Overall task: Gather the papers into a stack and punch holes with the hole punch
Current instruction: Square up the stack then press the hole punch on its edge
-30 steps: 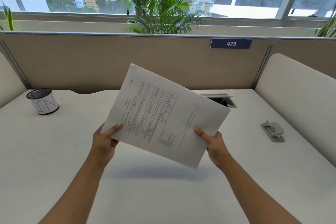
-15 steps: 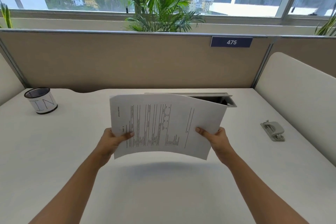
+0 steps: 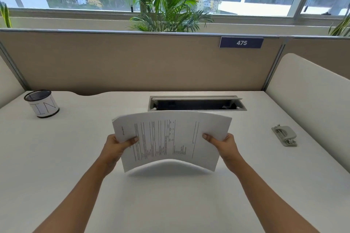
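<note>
On a white desk, left hand and right hand each pinch the bowed papers; sheets may slip askew, with the hole punch unused far right.

Between the right hand and the hole punch, well off to its right, lies only bare desk. Past the punch, a rounded side panel walls off that side. The bowed papers span the space between the right hand and the left hand. Ahead of both hands an open cable slot cuts the surface, with a tall partition behind it. A mesh cup stands well ahead and left of the left hand, bare desk between them.
</note>
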### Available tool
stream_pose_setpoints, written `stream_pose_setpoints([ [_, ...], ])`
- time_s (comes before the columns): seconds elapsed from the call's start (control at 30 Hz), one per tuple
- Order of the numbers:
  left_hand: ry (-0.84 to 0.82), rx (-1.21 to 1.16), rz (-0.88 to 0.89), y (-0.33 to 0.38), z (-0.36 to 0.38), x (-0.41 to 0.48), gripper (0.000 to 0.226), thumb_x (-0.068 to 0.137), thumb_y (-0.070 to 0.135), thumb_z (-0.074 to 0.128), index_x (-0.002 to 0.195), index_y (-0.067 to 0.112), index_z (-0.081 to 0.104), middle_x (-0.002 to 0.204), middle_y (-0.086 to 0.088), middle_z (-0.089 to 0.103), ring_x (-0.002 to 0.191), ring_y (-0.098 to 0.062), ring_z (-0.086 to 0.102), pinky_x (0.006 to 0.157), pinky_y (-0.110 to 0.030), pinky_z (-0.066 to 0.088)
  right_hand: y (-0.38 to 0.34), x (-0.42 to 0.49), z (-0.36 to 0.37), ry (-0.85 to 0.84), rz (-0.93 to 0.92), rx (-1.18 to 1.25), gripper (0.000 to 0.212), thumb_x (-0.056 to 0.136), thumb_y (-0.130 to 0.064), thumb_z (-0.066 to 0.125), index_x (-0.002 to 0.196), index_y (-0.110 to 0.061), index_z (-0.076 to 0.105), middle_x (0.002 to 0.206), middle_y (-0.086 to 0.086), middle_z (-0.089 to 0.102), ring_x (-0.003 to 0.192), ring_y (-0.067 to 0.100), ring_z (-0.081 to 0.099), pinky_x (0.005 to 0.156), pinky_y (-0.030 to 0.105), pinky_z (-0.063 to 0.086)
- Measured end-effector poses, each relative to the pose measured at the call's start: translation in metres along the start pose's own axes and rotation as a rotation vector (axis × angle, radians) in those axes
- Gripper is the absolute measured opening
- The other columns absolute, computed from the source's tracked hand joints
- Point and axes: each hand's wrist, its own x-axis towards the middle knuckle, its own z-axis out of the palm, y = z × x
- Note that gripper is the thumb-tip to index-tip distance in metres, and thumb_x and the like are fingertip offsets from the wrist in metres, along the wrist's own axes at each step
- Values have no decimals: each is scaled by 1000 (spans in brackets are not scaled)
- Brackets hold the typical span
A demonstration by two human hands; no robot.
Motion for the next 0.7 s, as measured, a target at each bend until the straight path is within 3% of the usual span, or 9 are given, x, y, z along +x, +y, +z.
stream_pose_setpoints([
  [0.1, 2, 4, 16, 4, -2, 1, 22, 68, 5, 77, 87, 14, 68, 76, 8, 74, 80, -21, 66, 72, -34, 50, -4, 0, 2, -6, -11, -9, 15, 75, -8, 72, 86, -17, 67, 84, 0, 73, 78, 20, 68, 72, 34, 57],
  [0.2, -17, 13, 4, 4, -4, -1, 50, 42, 29, 82, 88, 14, 69, 81, 5, 75, 78, -16, 69, 71, -30, 51, -4, -2, 2, -14, 4, -10, 20, 73, -8, 75, 90, -15, 67, 93, 5, 72, 84, 24, 68, 73, 33, 56],
  [0.33, -11, -7, 20, 1, -3, 0, 24, 67, 6, 78, 88, 15, 70, 80, 6, 75, 86, -21, 66, 73, -30, 49, -1, -3, -2, -9, 19, -6, 17, 71, -8, 76, 84, -16, 70, 84, 0, 74, 81, 21, 68, 71, 30, 55],
  [0.43, 2, 4, 24, 1, -2, 1, 18, 73, 2, 72, 81, 19, 73, 79, 3, 75, 81, -20, 68, 72, -32, 50, -2, -3, -2, 0, 15, -17, 25, 60, -22, 83, 82, -18, 71, 80, -3, 74, 79, 22, 68, 70, 31, 56],
  [0.5, 7, 11, 25, 4, -1, 0, 19, 69, 5, 76, 84, 16, 70, 78, 4, 75, 77, -17, 69, 72, -32, 51, -4, -3, -1, 6, 7, -29, 28, 58, -26, 83, 82, -19, 71, 82, 0, 74, 79, 22, 68, 72, 34, 56],
  [0.6, 0, 18, 33, 6, -1, -1, 30, 58, 17, 74, 87, 14, 69, 78, 5, 75, 75, -13, 69, 69, -29, 50, -5, -2, -3, 5, 8, -32, 16, 72, -11, 75, 85, -17, 68, 89, 4, 71, 83, 26, 66, 76, 37, 56],
  [0.7, -25, 43, 22, 3, 1, -2, 28, 64, 12, 78, 89, 16, 69, 80, 7, 75, 80, -14, 69, 71, -28, 50, -3, -4, -4, -15, 14, -43, 29, 62, -23, 82, 87, -20, 67, 89, 2, 72, 84, 23, 67, 77, 36, 57],
])
